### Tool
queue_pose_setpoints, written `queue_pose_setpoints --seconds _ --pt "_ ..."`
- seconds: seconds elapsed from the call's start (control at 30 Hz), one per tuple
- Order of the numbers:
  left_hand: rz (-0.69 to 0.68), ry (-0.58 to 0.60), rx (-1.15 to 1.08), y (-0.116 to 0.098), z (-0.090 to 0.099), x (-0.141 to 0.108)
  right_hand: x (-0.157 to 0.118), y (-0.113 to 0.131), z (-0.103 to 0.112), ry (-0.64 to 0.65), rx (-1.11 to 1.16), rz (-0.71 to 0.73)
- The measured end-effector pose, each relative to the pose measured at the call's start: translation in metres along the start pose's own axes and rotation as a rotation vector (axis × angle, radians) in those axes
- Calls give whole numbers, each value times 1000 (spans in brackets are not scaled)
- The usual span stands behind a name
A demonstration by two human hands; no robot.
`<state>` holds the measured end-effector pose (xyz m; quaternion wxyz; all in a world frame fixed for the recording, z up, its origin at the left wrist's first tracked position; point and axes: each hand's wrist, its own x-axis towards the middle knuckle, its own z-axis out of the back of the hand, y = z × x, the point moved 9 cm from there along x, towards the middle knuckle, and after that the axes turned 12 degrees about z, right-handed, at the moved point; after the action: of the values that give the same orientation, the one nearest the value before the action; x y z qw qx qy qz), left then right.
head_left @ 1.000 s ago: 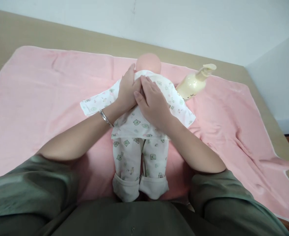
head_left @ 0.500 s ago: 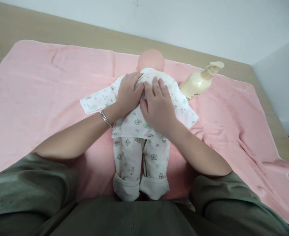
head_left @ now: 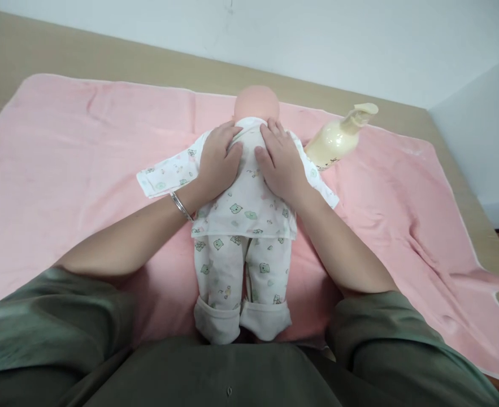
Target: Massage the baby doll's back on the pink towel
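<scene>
A baby doll (head_left: 249,212) lies face down, its bald head pointing away from me. It wears a white printed top and white printed trousers with turned-up cuffs. My left hand (head_left: 220,159) rests on the left side of its upper back, fingers reaching to the shoulder. On the other side, my right hand (head_left: 283,164) lies flat over the right shoulder, with its fingertips beside the collar. Neither hand grips anything; the fingers are stretched out. The doll's sleeves spread to both sides.
A pink blanket (head_left: 83,152) lies under the doll on a wooden table (head_left: 105,48). Just right of the doll's shoulder, a cream pump bottle (head_left: 336,144) leans over on the blanket. A white wall (head_left: 317,45) stands behind the table.
My right hand has moved from the middle of the doll's back outward and up to the right shoulder. My left hand stays nearly in place. The view has shifted slightly.
</scene>
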<state>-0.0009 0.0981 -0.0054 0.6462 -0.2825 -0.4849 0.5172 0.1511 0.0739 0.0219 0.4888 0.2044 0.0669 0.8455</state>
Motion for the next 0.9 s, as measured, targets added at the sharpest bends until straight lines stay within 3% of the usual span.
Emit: queue_pose_setpoints --seconds 0.1,0.2,0.27,0.4,0.5,0.6,0.73,0.9 --pt "7 -48 -74 13 3 0 -19 32 -2 -26 -64 -72" --pt "-15 -49 -100 14 4 -1 -29 77 -4 -31 -130 63" --pt "2 -33 -85 10 4 -2 -28 88 -6 16 -132 160" --pt "10 -36 -30 -1 7 -4 -8 62 -5 118 -8 284" --pt "-28 -37 -22 -6 8 -4 5 23 1 90 36 169" --pt "-22 -30 -32 -1 7 -3 4 8 3 47 15 49" --pt "3 -21 -33 2 6 -2 -14 35 -1 24 -41 -5" --pt "68 -36 -45 5 6 -2 -27 78 -4 55 -121 94"
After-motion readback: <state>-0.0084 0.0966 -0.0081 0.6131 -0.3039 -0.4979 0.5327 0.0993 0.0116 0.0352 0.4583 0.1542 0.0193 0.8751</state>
